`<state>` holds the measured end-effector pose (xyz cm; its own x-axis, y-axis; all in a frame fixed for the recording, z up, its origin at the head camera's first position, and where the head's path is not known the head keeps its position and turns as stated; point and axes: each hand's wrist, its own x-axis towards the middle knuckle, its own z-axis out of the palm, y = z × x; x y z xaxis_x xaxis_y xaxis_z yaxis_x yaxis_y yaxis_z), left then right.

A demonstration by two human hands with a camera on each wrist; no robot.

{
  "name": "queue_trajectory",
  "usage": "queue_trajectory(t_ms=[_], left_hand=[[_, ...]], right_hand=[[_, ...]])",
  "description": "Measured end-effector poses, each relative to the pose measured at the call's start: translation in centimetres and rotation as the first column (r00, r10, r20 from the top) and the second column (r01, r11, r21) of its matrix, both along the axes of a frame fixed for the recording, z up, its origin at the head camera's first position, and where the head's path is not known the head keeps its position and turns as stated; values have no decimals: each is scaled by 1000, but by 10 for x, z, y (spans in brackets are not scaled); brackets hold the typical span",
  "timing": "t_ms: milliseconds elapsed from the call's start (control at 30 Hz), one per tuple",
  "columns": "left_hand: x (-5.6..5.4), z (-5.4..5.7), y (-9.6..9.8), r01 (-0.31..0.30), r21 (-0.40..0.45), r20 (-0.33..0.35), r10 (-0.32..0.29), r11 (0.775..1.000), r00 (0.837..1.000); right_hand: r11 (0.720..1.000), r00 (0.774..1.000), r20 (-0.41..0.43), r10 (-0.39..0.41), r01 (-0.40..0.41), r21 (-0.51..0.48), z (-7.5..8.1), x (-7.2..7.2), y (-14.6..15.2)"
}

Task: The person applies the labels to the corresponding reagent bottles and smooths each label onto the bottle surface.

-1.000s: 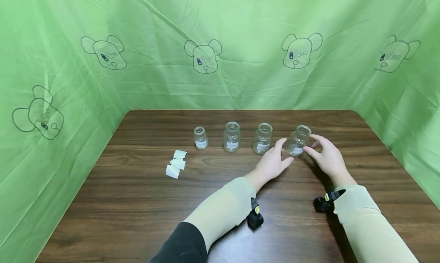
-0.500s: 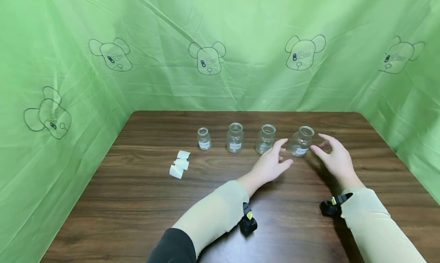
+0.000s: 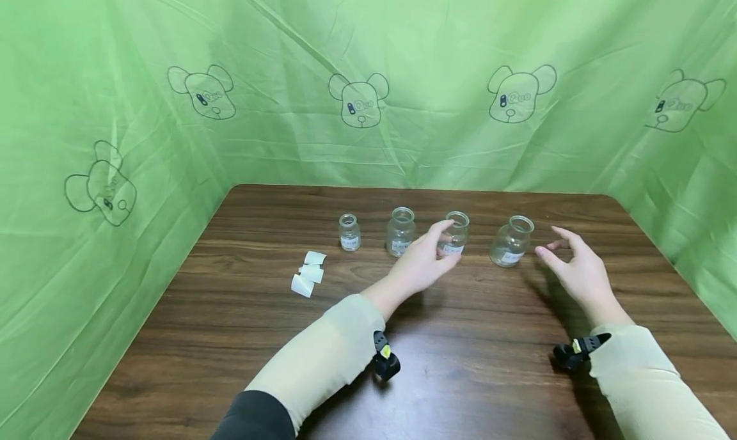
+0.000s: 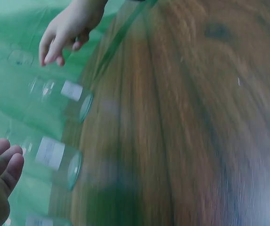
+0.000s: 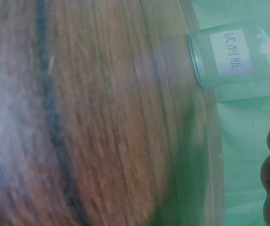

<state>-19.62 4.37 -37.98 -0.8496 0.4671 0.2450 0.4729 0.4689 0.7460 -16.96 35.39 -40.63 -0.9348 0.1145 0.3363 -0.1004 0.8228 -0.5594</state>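
Along the back of the table stands a row of clear glass reagent bottles, each with a white label and an uncapped mouth. My left hand (image 3: 423, 261) is beside the third bottle (image 3: 460, 235) from the left, fingers loosely bent and overlapping it in the head view. In the left wrist view its fingertips come close to that bottle's label (image 4: 50, 153). My right hand (image 3: 578, 270) hovers just right of the rightmost bottle (image 3: 511, 242), fingers relaxed, with a gap between. Handwriting shows on that bottle's label (image 5: 230, 52) in the right wrist view.
Left of the hands stand another wide bottle (image 3: 400, 230) and a smaller bottle (image 3: 348, 232). Several white paper pieces (image 3: 311, 274) lie overlapping on the wooden table (image 3: 230, 337). A green cloth (image 3: 432, 146) with mouse-head drawings encloses the back and sides.
My left hand has moved left, away from the rightmost bottle to the third one. My right hand has let go of the rightmost bottle and drawn back to the right.
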Motion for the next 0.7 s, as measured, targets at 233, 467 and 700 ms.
queue_trajectory(t_ms=[233, 467, 700], left_hand=[[-14, -3, -38, -81, 17, 17, 81, 997, 997], [-25, -11, -85, -180, 60, 41, 178, 982, 983], [-29, -12, -112, -249, 90, 65, 244, 964, 968]], right_hand=[[1000, 1000, 22, -8, 8, -2, 1, 2, 3], [999, 999, 43, -27, 28, -29, 1, 3, 2], [999, 998, 54, -29, 31, -36, -2, 5, 3]])
